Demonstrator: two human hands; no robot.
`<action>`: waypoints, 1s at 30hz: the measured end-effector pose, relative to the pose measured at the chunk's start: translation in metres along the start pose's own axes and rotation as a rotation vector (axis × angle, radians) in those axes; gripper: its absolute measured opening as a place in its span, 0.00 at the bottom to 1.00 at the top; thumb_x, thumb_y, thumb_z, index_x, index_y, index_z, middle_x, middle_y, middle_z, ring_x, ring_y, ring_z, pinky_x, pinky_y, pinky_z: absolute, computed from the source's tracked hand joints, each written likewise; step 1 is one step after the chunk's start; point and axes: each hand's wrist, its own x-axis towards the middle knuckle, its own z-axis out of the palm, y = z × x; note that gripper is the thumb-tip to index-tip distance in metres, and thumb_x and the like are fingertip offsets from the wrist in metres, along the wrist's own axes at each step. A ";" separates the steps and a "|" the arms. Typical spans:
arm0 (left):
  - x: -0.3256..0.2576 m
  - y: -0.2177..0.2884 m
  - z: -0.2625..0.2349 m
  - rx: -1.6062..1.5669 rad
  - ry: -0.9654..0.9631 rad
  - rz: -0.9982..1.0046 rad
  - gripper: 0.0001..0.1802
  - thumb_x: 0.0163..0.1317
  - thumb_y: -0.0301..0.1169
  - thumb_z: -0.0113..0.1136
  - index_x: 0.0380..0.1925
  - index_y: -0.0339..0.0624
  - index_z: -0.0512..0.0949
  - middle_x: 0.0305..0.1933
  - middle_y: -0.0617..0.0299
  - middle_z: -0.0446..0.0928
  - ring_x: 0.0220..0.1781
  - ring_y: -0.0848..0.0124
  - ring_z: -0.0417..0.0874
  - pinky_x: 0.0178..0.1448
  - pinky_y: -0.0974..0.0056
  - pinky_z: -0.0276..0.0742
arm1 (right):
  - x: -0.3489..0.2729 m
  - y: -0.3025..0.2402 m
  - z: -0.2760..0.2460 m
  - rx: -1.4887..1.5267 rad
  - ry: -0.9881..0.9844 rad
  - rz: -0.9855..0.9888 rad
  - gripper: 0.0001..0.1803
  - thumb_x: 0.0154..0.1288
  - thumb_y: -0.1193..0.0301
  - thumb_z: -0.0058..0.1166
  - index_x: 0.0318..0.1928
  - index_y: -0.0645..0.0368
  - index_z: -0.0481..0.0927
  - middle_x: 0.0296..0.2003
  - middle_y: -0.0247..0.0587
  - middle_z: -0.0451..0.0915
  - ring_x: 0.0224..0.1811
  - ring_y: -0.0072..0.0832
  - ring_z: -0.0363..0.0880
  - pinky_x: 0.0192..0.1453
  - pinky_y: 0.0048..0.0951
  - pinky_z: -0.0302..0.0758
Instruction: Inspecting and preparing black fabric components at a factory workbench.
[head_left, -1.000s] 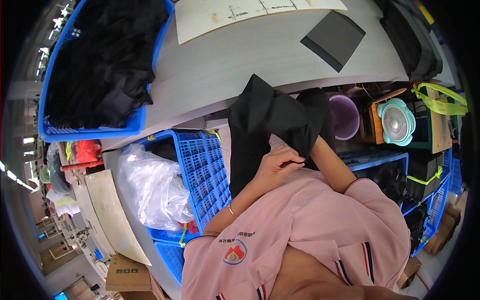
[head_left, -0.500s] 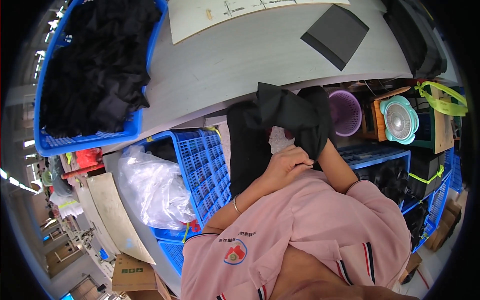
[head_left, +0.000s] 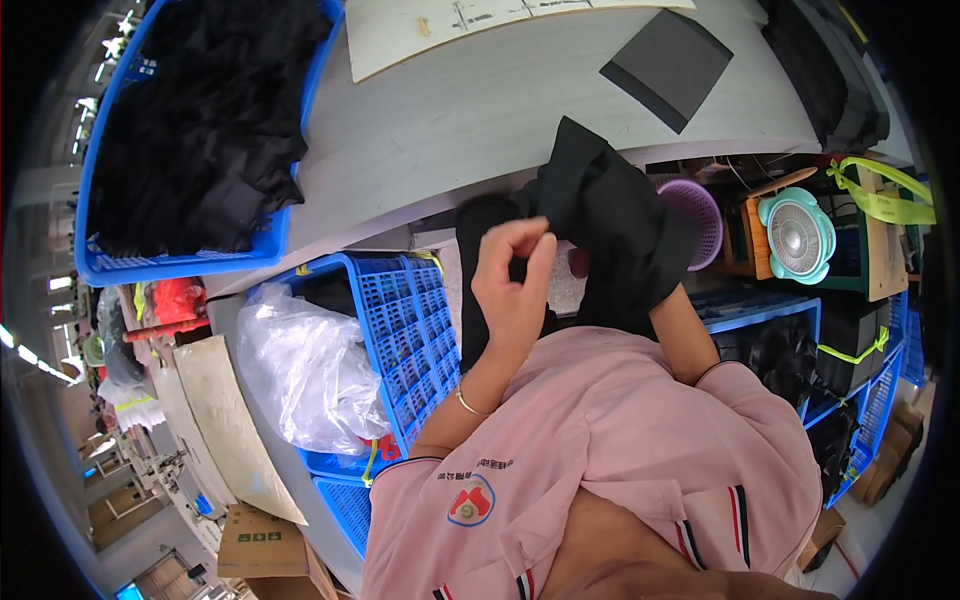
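Cloth [head_left: 622,215]: black; located at 2 o'clock from the left hand [head_left: 510,285], draped over the end of the right forearm [head_left: 686,335]. A purple bin [head_left: 703,222] shows just past it at 3 o'clock; the table [head_left: 430,140] spans 12 o'clock.

Left hand: raised, fingers curled narrowly toward the thumb; whether the tips pinch an edge cannot be told. Right hand: covered by the cloth; grip cannot be told.

Handling: judged light, soft and not fragile, with slight body. Take hold at the peaked corner, 11 o'clock, supporting the folds from beneath.
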 end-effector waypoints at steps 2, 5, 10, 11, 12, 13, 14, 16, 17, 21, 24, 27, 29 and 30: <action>0.016 -0.008 0.005 0.039 0.032 -0.002 0.18 0.67 0.28 0.62 0.54 0.33 0.75 0.47 0.60 0.80 0.48 0.75 0.79 0.57 0.69 0.73 | 0.000 0.001 -0.003 -0.004 0.005 0.000 0.16 0.70 0.73 0.54 0.56 0.60 0.75 0.50 0.36 0.79 0.53 0.24 0.77 0.59 0.28 0.74; 0.030 -0.018 0.011 -0.468 -0.135 -0.301 0.16 0.69 0.27 0.59 0.54 0.33 0.74 0.47 0.61 0.81 0.48 0.77 0.79 0.56 0.71 0.74 | -0.007 0.005 -0.006 0.000 0.014 -0.002 0.16 0.70 0.73 0.55 0.56 0.60 0.76 0.50 0.36 0.79 0.52 0.23 0.77 0.59 0.28 0.73; 0.037 -0.019 0.013 -0.467 -0.209 -0.369 0.18 0.68 0.24 0.59 0.57 0.33 0.71 0.44 0.63 0.81 0.45 0.79 0.79 0.51 0.74 0.75 | -0.033 0.015 0.000 0.025 0.025 -0.026 0.15 0.69 0.73 0.55 0.55 0.60 0.76 0.49 0.35 0.79 0.52 0.23 0.77 0.59 0.28 0.73; 0.036 -0.018 0.013 -0.433 -0.278 -0.316 0.20 0.68 0.22 0.59 0.58 0.33 0.70 0.43 0.63 0.80 0.44 0.80 0.79 0.49 0.75 0.75 | -0.040 0.017 0.003 0.030 0.020 -0.032 0.15 0.69 0.73 0.55 0.55 0.60 0.76 0.49 0.35 0.79 0.52 0.23 0.77 0.58 0.28 0.73; 0.036 -0.016 0.014 -0.373 -0.284 -0.280 0.26 0.61 0.22 0.65 0.59 0.34 0.69 0.44 0.63 0.78 0.43 0.77 0.78 0.48 0.72 0.76 | -0.047 0.018 0.007 0.032 0.012 -0.036 0.15 0.69 0.73 0.55 0.55 0.60 0.76 0.48 0.35 0.79 0.52 0.23 0.77 0.58 0.28 0.73; 0.036 -0.015 0.015 -0.366 -0.282 -0.289 0.26 0.61 0.22 0.65 0.59 0.34 0.69 0.44 0.63 0.78 0.43 0.77 0.78 0.48 0.72 0.76 | -0.052 0.018 0.012 0.031 -0.004 -0.038 0.15 0.69 0.73 0.55 0.55 0.60 0.76 0.48 0.35 0.79 0.52 0.23 0.77 0.58 0.28 0.73; 0.037 -0.014 0.015 -0.077 -0.205 -0.165 0.29 0.57 0.23 0.68 0.59 0.35 0.69 0.47 0.61 0.77 0.43 0.75 0.78 0.48 0.70 0.76 | -0.054 0.018 0.017 0.022 -0.023 -0.038 0.15 0.69 0.73 0.55 0.55 0.60 0.76 0.48 0.35 0.79 0.52 0.23 0.77 0.58 0.28 0.73; 0.036 -0.011 0.016 0.263 -0.022 0.053 0.33 0.48 0.24 0.73 0.56 0.39 0.71 0.55 0.54 0.71 0.50 0.61 0.75 0.50 0.60 0.75 | -0.051 0.014 0.030 -0.007 -0.078 -0.024 0.15 0.69 0.73 0.55 0.55 0.59 0.76 0.48 0.35 0.79 0.51 0.23 0.77 0.58 0.28 0.73; 0.035 -0.009 0.017 0.279 0.032 0.175 0.31 0.50 0.23 0.71 0.56 0.40 0.71 0.59 0.52 0.70 0.56 0.59 0.74 0.53 0.60 0.75 | -0.045 0.011 0.037 -0.028 -0.104 -0.018 0.15 0.69 0.73 0.55 0.55 0.59 0.76 0.48 0.35 0.79 0.51 0.23 0.76 0.58 0.28 0.73; 0.018 0.005 0.018 0.234 0.205 0.257 0.30 0.52 0.23 0.69 0.57 0.39 0.71 0.64 0.49 0.68 0.62 0.55 0.72 0.59 0.58 0.73 | -0.013 -0.007 0.064 -0.042 -0.151 -0.040 0.14 0.69 0.73 0.55 0.54 0.59 0.76 0.47 0.35 0.79 0.51 0.22 0.76 0.58 0.28 0.73; -0.008 0.019 0.021 0.235 0.098 0.435 0.31 0.51 0.28 0.74 0.56 0.40 0.74 0.66 0.49 0.67 0.65 0.54 0.68 0.64 0.57 0.69 | 0.005 -0.022 0.079 0.014 -0.142 -0.103 0.14 0.69 0.74 0.56 0.54 0.59 0.76 0.47 0.34 0.79 0.51 0.22 0.76 0.58 0.27 0.73; -0.020 0.013 0.030 0.382 -0.103 0.553 0.34 0.48 0.32 0.78 0.56 0.41 0.74 0.66 0.50 0.67 0.64 0.51 0.69 0.68 0.53 0.64 | 0.017 -0.032 0.094 0.067 -0.152 -0.168 0.14 0.69 0.74 0.56 0.54 0.59 0.76 0.46 0.34 0.79 0.51 0.22 0.76 0.58 0.27 0.73; -0.015 0.000 0.030 0.360 -0.003 0.510 0.27 0.52 0.30 0.75 0.53 0.41 0.77 0.58 0.52 0.74 0.60 0.53 0.73 0.65 0.55 0.69 | 0.026 -0.038 0.105 0.097 -0.162 -0.210 0.14 0.69 0.74 0.56 0.53 0.59 0.76 0.46 0.34 0.79 0.50 0.22 0.76 0.58 0.27 0.73; -0.009 -0.007 0.023 0.335 -0.029 0.499 0.23 0.54 0.28 0.73 0.50 0.40 0.78 0.51 0.53 0.77 0.54 0.57 0.76 0.59 0.60 0.72 | 0.028 -0.039 0.109 0.112 -0.165 -0.225 0.14 0.69 0.74 0.56 0.53 0.59 0.76 0.46 0.34 0.79 0.50 0.22 0.76 0.58 0.27 0.73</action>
